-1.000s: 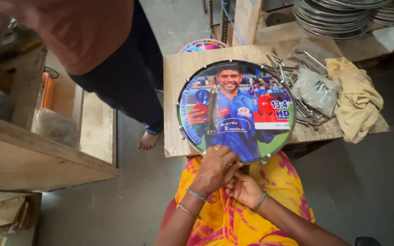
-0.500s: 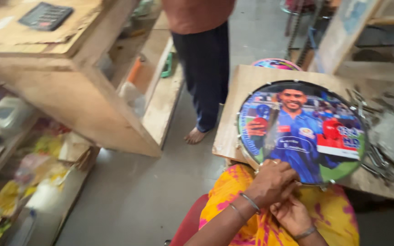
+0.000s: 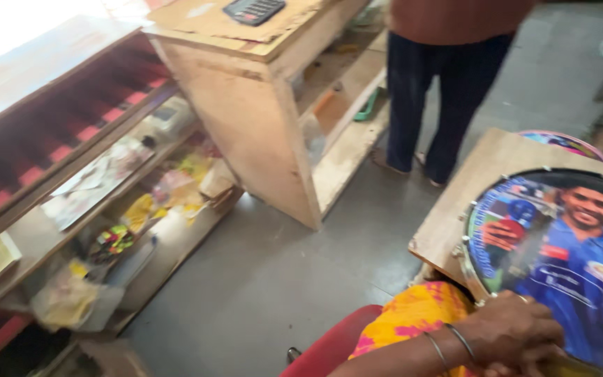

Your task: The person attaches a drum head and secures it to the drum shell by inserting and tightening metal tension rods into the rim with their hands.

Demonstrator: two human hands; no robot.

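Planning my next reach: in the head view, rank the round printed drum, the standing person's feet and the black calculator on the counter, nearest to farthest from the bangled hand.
From the hand, bottom right:
1. Round printed drum, touching it.
2. Standing person's feet, up the floor.
3. Black calculator, top edge on the wooden counter.

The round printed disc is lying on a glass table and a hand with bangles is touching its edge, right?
Not quite. The head view shows the round printed disc lying on a wooden board, not a glass table. A hand with bangles does touch its edge.
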